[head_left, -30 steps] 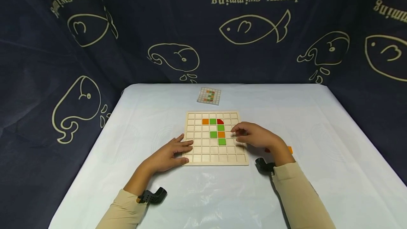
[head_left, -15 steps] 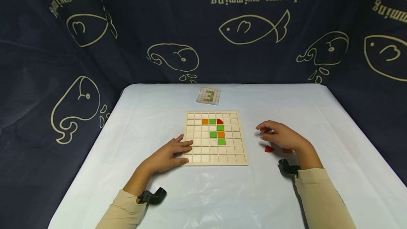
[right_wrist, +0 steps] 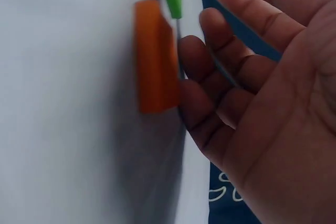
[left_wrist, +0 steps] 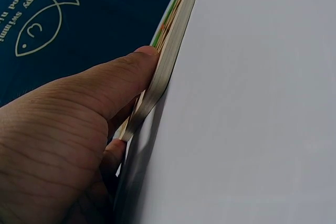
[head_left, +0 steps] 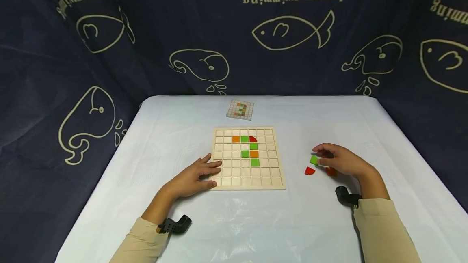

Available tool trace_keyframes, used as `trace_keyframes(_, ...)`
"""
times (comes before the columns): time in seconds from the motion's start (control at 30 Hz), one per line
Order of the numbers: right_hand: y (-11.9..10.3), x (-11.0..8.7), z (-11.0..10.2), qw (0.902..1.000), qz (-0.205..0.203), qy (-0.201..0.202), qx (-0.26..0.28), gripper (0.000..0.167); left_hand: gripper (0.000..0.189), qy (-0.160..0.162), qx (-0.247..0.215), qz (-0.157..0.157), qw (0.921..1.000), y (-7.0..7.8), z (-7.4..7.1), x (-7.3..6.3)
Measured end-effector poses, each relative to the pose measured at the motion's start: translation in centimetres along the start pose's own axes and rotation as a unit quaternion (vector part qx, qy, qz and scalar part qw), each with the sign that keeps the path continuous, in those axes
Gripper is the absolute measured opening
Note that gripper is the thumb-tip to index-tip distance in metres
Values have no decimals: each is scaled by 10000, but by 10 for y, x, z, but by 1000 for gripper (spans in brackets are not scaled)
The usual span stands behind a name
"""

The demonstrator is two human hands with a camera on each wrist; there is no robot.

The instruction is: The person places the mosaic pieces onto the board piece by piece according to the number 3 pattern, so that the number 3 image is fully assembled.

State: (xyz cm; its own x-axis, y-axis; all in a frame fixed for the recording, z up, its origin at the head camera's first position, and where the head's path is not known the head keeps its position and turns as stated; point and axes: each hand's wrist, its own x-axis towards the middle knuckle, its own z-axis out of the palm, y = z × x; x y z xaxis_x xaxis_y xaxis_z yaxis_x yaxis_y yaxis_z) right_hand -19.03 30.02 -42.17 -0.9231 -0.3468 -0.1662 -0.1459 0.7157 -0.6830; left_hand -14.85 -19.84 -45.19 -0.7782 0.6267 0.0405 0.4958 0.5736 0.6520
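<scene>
A wooden grid board (head_left: pixel 234 182) lies mid-table, with square green and orange tiles and one red quarter-round tile (head_left: pixel 252 139) set in its cells. My left hand (head_left: pixel 193 177) rests on the board's left edge, fingers extended; the left wrist view has its thumb (left_wrist: pixel 126 80) against the rim. Right of the board, my right hand (head_left: pixel 345 159) hovers with loosely bent fingers over a few loose tiles. Its thumb is close by a green tile (head_left: pixel 314 160); contact is unclear. An orange tile (head_left: pixel 331 171) is partly covered by this hand, and a red quarter-round tile (head_left: pixel 310 171) lies nearer the board.
A small card (head_left: pixel 240 110) picturing a grid with coloured cells lies behind the board. The white-covered table (head_left: pixel 175 133) ends at a dark fish-print curtain (head_left: pixel 234 27). Black wrist cameras (head_left: pixel 176 225) are strapped to both forearms.
From the board's right side, my right hand has moved right to the loose tiles, uncovering the red one and the green one. The left hand and the tiles on the board have stayed put.
</scene>
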Motion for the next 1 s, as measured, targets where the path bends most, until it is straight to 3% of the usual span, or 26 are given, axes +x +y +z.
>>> trace_keyframes(1.0, 9, 4, 11, 9999, 104, 6, -10, 35, 50, 77, -14, 103, 9999, -3, 2, -1)
